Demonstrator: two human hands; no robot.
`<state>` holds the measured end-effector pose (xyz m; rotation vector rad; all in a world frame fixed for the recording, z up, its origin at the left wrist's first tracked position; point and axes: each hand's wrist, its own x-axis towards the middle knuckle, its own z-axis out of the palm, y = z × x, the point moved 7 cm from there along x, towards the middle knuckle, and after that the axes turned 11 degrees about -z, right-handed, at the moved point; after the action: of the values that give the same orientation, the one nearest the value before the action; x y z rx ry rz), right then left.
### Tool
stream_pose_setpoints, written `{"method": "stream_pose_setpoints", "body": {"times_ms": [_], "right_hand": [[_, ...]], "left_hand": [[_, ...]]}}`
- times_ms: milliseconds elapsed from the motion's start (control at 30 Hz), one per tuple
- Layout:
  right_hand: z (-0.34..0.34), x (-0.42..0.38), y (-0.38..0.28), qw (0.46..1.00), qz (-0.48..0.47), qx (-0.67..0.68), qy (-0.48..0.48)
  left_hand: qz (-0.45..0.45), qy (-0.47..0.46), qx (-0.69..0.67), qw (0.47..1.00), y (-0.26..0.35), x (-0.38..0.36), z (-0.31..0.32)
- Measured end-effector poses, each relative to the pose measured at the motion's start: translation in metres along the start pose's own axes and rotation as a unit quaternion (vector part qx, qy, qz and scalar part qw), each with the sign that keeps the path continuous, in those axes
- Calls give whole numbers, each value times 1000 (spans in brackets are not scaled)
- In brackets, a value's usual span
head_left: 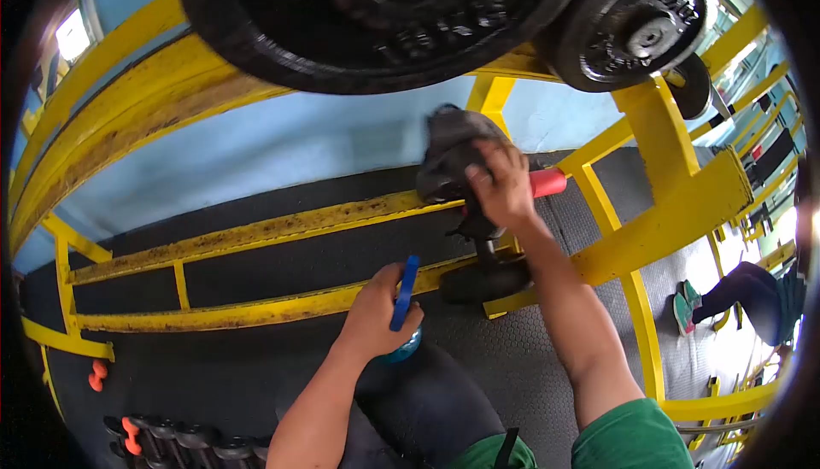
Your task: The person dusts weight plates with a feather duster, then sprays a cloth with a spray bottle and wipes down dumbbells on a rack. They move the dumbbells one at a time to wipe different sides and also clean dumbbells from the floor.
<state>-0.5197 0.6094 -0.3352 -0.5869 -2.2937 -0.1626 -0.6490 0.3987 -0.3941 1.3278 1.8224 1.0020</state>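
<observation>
My left hand [382, 315] is closed around a blue bottle [405, 348]. A flat blue strip stands up between the fingers, and the rounded, see-through blue part shows below the hand; the rest is hidden. Farther forward, my right hand [502, 180] bends its fingers over a bunched dark grey cloth [453, 149], which looks slightly blurred. Beneath that cloth, a black dumbbell [485, 279] rests at the right end of the low yellow rack [256, 305]. A red cylinder [547, 182] pokes out just right of my right hand.
Large black weight plates [367, 55] and another round weight [651, 38] sit on the upper yellow rail [128, 123], overhanging my hands. A yellow upright [645, 332] stands right of my arm. Several dumbbells [196, 436] lie at lower left. Another person's leg [739, 294] shows at right.
</observation>
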Motion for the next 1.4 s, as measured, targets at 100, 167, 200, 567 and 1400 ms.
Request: {"method": "stream_pose_setpoints", "body": {"times_ms": [100, 167, 200, 567, 1400], "right_hand": [[47, -46, 104, 842, 368, 387, 75], [71, -73, 133, 705, 533, 460, 89], [60, -63, 137, 815, 484, 318, 4], [75, 18, -75, 902, -249, -236, -262], [161, 55, 28, 656, 209, 95, -719]], "left_hand": [[-1, 3, 5, 1000, -2, -3, -3], [-3, 13, 0, 1000, -4, -3, -5], [-2, 15, -1, 1000, -5, -3, -5], [9, 25, 21, 999, -14, 13, 2], [-4, 56, -20, 998, -20, 12, -17]]}}
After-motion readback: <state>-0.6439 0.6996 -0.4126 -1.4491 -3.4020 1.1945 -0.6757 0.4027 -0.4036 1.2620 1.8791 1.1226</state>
